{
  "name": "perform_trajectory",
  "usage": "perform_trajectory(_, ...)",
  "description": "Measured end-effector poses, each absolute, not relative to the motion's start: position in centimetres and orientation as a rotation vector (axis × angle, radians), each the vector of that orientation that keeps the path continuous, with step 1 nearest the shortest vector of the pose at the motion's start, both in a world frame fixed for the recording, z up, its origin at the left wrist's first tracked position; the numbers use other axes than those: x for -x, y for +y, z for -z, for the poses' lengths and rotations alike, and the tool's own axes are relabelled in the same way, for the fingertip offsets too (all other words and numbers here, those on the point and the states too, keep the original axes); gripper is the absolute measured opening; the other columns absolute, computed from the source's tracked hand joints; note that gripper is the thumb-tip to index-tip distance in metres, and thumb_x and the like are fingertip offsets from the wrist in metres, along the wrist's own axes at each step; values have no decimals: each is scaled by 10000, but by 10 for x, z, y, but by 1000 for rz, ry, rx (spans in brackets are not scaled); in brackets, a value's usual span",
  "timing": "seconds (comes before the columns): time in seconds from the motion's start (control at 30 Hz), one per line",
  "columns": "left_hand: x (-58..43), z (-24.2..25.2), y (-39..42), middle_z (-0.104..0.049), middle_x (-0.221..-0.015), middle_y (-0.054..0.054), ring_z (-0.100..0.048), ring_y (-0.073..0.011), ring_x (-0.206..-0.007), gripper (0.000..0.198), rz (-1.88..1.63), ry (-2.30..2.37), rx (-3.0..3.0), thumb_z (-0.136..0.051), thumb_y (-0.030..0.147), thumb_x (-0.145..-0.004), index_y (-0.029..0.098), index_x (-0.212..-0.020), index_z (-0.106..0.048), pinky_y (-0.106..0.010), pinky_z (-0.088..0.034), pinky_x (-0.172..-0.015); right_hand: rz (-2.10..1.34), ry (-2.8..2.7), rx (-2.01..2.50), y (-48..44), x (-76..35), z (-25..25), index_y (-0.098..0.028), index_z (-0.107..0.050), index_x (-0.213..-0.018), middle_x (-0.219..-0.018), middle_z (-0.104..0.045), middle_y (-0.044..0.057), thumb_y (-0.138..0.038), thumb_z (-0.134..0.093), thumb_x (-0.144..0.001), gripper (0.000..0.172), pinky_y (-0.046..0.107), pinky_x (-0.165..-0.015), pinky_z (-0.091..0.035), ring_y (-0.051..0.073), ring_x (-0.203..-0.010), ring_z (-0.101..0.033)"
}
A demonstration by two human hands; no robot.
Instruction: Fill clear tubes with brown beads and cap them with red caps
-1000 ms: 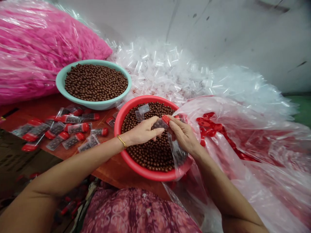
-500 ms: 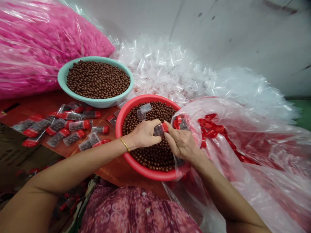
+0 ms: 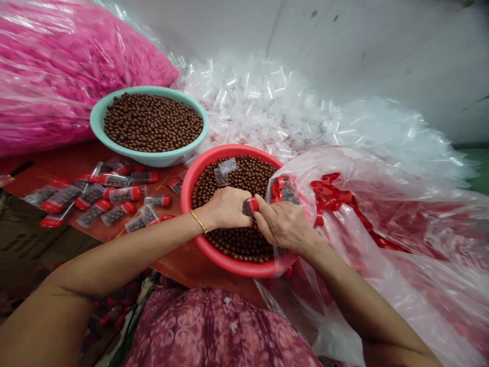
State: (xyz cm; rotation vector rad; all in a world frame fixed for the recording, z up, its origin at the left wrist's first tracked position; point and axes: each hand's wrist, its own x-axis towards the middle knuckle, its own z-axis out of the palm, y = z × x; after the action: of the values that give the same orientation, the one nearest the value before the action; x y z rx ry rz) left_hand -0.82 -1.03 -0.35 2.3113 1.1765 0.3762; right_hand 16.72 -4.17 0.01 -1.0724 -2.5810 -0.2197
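Gripping a capped tube (image 3: 249, 206) between them, both hands meet at the centre of the frame, just above the red bowl (image 3: 229, 259). The left hand (image 3: 225, 208) has its fingers closed round the tube's clear body. The right hand (image 3: 284, 224) pinches the red-capped end with thumb and fingertips. The bowl is heaped with brown balls (image 3: 244, 178), and two clear pieces (image 3: 225, 171) lie on top near its far rim.

It sits on a reddish-brown table (image 3: 179, 267), its right edge touching a clear bag of caps (image 3: 332, 193) that fills the lower right. Left of the bowl, filled tubes (image 3: 122, 194) with red caps lie flat on the table — scattered, in no order. Behind them, towards the upper left, a teal bowl (image 3: 100, 109) holds more balls. A pink bag (image 3: 57, 66) takes the upper left corner. A heap (image 3: 267, 112) of clear tubes spreads across the upper middle, against a grey wall (image 3: 382, 51) — marked in spots.
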Motion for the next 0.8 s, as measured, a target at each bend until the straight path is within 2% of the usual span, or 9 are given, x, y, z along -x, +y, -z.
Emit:
perform_trajectory(0.13, 4, -2, -11, -642, -622, -46, -594, -204, -588, 204, -308, 1111, -2337, -574, 349, -637, 164, -683, -645, -280, -402, -550, -372, -2139, 1258, -33, -160, 5, -173, -652, -811, -567, -552, 23, -425, -308, -938, 445, 275, -533, -385, 128, -530, -505)
perform_trajectory(0.23, 4, -2, -14, -651, -623, -46, -609, -207, -596, 206, -255, 1037, -2407, -585, 344, -634, 160, -694, -655, -283, -431, -567, -901, -1684, 1274, -24, -143, 15, -177, -610, -1012, -647, -520, 9, -522, -143, -944, 585, 270, -578, -428, 130, -589, -499)
perform_trajectory(0.3, 4, -1, -16, -665, -651, -54, -620, -211, -618, 214, -236, 1024, -2440, -585, 349, -646, 157, -708, -658, -287, -452, -586, -1062, -1568, 1252, -20, -133, 19, -185, -534, -1196, -808, -567, 34, -537, -92, -936, 621, 283, -693, -465, 139, -726, -541)
perform_trajectory(0.4, 5, 1, -19, -680, -699, -82, -632, -228, -659, 239, -183, 993, -2495, -586, 337, -665, 141, -773, -669, -309, -480, -621, -1090, -1648, 1262, -21, -129, 23, -231, -389, -1372, -1054, -575, 58, -529, -145, -936, 582, 339, -925, -426, 157, -974, -538)
perform_trajectory(0.53, 7, 5, -23, -670, -687, -109, -635, -253, -689, 216, -104, 942, -2572, -613, 297, -653, 119, -764, -667, -334, -488, -647, -1120, -1730, 1333, -32, -129, 30, -199, -361, -1403, -1174, -553, 92, -549, -213, -924, 612, 400, -1066, -322, 182, -1115, -494)
perform_trajectory(0.63, 5, 6, -22, -662, -676, -78, -624, -226, -674, 196, -152, 949, -2566, -619, 310, -649, 143, -748, -648, -304, -470, -629, -987, -1667, 1357, -35, -124, 27, -207, -401, -1374, -1161, -565, 86, -537, -204, -932, 585, 391, -1062, -328, 179, -1115, -499)
perform_trajectory(0.73, 5, -3, -23, -640, -660, -36, -595, -187, -641, 177, -344, 1015, -2547, -588, 328, -667, 170, -741, -616, -272, -437, -605, -825, -1600, 1276, -31, -124, 9, -224, -452, -1328, -1128, -586, 74, -464, -92, -958, 569, 364, -968, -411, 168, -1058, -539)
perform_trajectory(0.8, 15, -14, -29, -609, -630, -20, -567, -165, -619, 122, -508, 1078, -2552, -572, 299, -673, 178, -686, -583, -258, -413, -595, -718, -1673, 1212, -25, -135, -7, -227, -528, -1254, -1096, -607, 70, -414, -99, -966, 549, 360, -914, -440, 174, -1028, -558)
